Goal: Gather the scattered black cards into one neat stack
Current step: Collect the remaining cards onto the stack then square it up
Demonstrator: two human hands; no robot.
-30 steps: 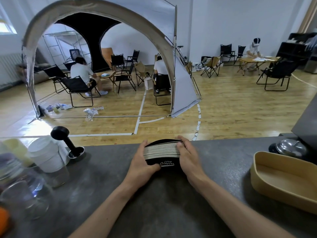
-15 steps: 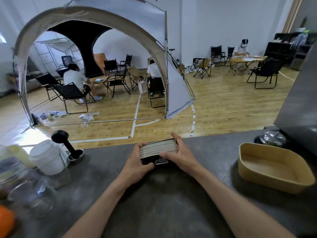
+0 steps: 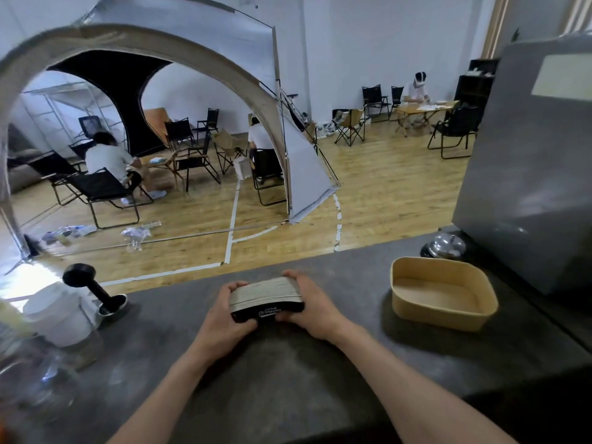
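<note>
Grey stone-look table [image 3: 288, 373] in foreground, w/ wood-floored hall, folding chairs and a silver arched tent beyond. Thick stack of black cards w/ pale edges [image 3: 266, 298] sits at table centre, near the far edge, tilted so its pale edge face shows; white lettering visible on the black front card. Left hand [image 3: 224, 318] grips the stack's left end, fingers curled round it; right hand [image 3: 307, 307] grips the right end, fingers over the top, thumb low at the front. No loose cards seen elsewhere on the table, so gathering looks almost done; squaring-up is prob. the step in hand.

Handling (judgement): single cards are light, thin and semi-stiff; faces look smooth, so the stack is likely to shear or fan if squeezed unevenly. As 1 block it has modest weight. Best hold: both short ends, w/ even inward pressure, tapping 1 long edge on the table to align.

Nearby: tan rounded-rectangle paper tray [image 3: 443, 298] at right; black coffee tamper [image 3: 93, 288] and white lidded tub [image 3: 57, 312] at left.
</note>
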